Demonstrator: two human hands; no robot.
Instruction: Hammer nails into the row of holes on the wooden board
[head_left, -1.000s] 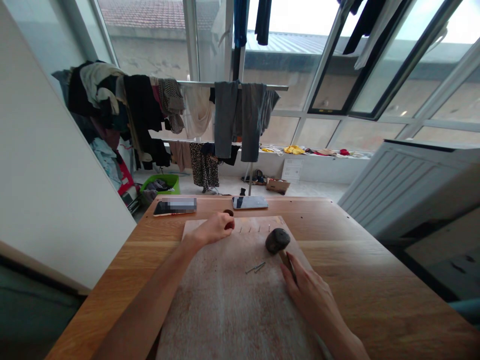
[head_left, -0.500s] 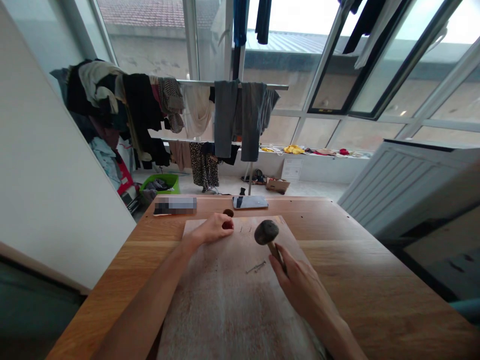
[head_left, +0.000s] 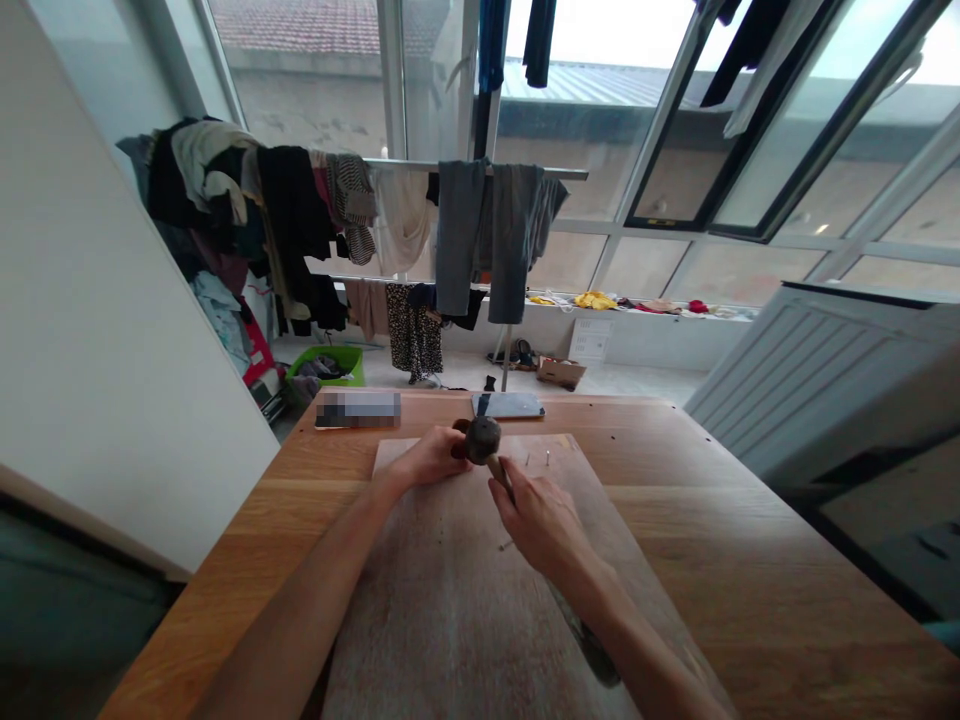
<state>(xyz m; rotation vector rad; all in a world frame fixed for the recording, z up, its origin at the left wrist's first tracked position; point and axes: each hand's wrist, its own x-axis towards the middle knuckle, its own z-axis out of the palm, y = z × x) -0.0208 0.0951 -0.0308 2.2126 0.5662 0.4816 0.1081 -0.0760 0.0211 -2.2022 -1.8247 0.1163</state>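
My right hand grips the wooden handle of a mallet with a dark, rounded head. That head hangs over the far part of a pale wooden board, right beside the fingertips of my left hand. Thumb and fingers of the left hand are pinched together near the board's far edge; the mallet head partly covers them, so what they hold is hidden. Right of the mallet, two thin nails stand upright in the board. The tip of a loose nail shows beside my right hand.
The board lies on a wooden table. A phone and a blurred flat object lie near its far edge. Beyond stand a clothes rack with laundry and a green basket. A white panel is at right.
The mallet in my right hand has moved left, up to my left fingertips. My right hand now covers most of the loose nails. The two nails at right have come into view.
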